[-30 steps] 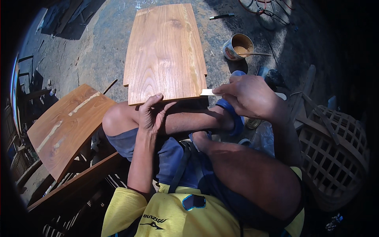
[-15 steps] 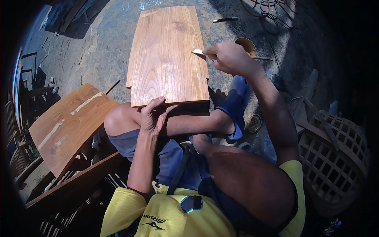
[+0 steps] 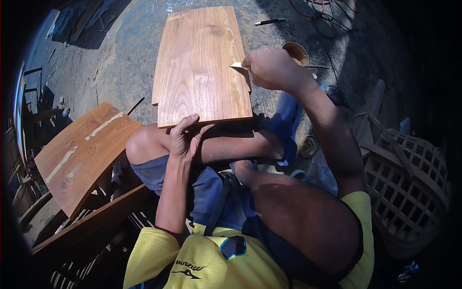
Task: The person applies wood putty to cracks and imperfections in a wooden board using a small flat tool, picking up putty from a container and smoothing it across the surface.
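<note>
My left hand (image 3: 184,138) grips the near edge of a wooden board (image 3: 195,72), thumb on top and fingers beneath. The board slopes away from me above my bent leg. A pale, smeared strip of filler (image 3: 233,45) runs along its right side. Closed around a small putty knife, my right hand (image 3: 272,68) is at the board's right edge. The pale blade of the putty knife (image 3: 236,64) lies against the filler strip; its handle is hidden in my fist. Just beyond that hand stands an open can (image 3: 295,53) with brown stuff inside.
At my left, a second wooden panel (image 3: 91,149) bears pale filler streaks. A dark pen-like stick (image 3: 270,21) lies on the concrete floor near tangled cables (image 3: 325,12). A round tin (image 3: 307,145) sits by my blue clog (image 3: 284,130). To the right is a slatted basket-like frame (image 3: 402,188).
The blade has shifted slightly nearer to me along the filler strip, and my right hand has moved a little left. The board has tilted slightly; my left hand keeps its hold.
</note>
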Demonstrator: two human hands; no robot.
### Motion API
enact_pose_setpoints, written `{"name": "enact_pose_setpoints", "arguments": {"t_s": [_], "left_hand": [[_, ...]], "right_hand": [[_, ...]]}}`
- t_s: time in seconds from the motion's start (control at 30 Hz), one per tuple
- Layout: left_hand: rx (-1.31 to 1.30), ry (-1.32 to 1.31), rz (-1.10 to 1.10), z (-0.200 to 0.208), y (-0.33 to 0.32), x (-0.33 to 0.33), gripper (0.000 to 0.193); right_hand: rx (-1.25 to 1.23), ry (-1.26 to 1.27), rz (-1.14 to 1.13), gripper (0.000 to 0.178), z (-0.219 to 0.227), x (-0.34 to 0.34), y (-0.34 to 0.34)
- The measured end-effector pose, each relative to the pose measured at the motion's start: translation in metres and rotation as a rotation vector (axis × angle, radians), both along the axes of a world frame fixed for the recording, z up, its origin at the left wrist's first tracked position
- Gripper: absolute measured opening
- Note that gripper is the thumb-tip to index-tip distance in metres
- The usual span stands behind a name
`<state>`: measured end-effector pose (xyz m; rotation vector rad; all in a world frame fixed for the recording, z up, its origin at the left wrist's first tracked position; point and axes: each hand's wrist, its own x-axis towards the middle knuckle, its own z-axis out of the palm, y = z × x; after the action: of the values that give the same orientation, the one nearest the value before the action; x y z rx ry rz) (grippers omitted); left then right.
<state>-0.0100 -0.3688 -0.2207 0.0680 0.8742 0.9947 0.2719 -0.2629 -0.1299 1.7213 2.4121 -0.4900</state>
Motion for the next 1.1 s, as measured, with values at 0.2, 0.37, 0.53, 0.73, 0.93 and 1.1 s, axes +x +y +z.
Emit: {"name": "enact_pose_setpoints", "arguments": {"t_s": [0.2,0.37,0.53,0.73,0.93,1.1], "left_hand": [[-0.005,-0.067,-0.012,-0.008,0.000,-0.004,0.015],[-0.018,-0.034,0.016,-0.001,-0.001,-0.004,0.024],[0.000,0.027,-0.007,0.016,0.001,0.007,0.022],[-0.014,-0.017,0.000,0.017,0.003,0.011,0.003],[-0.027,-0.024,0.005,-0.002,0.000,-0.006,0.015],[-0.012,-0.059,-0.010,-0.003,0.001,-0.005,0.014]], "right_hand": [[0.100,0.117,-0.004,0.027,-0.005,0.009,-0.039],[0.085,0.290,-0.008,0.027,0.008,0.035,-0.039],[-0.349,0.740,-0.458,0.027,-0.010,0.050,-0.027],[-0.331,0.734,-0.376,0.030,-0.055,0.046,-0.028],[0.260,0.347,-0.063,0.030,-0.056,0.027,-0.058],[0.154,0.204,-0.076,0.028,-0.007,0.032,-0.052]]}}
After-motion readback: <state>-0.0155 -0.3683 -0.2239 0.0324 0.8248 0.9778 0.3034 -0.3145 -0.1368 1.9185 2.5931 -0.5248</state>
